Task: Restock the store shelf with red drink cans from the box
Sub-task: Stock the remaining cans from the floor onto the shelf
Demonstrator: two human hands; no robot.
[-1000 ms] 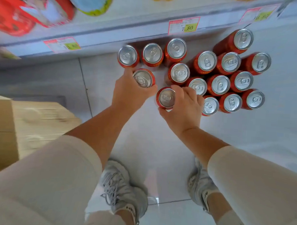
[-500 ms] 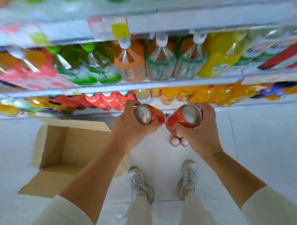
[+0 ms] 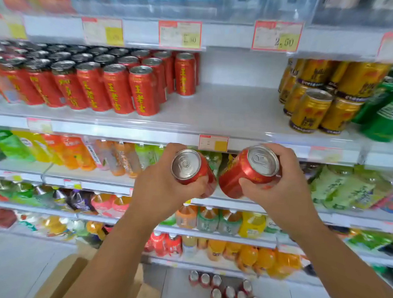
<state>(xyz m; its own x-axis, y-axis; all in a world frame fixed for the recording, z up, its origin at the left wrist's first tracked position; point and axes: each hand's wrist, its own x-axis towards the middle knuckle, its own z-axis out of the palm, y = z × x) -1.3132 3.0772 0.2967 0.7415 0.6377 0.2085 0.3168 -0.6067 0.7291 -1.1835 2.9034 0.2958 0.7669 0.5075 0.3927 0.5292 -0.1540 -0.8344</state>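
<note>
"王老吉" on shelved red cans [image 3: 144,94]; "2.50" on a price tag [image 3: 277,36]

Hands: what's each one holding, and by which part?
Left hand grips a red can round its side wall; right hand grips a second red can the same way. Both tops are bare.

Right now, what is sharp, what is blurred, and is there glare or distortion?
Head view: the left-hand can and the right-hand can are fairly sharp, with soft glare on their lids. Head view: price tags and goods near the picture edges are blurred. Head view: the shelf rail bows, a wide-lens distortion; light is even, without hard shadows.
</note>
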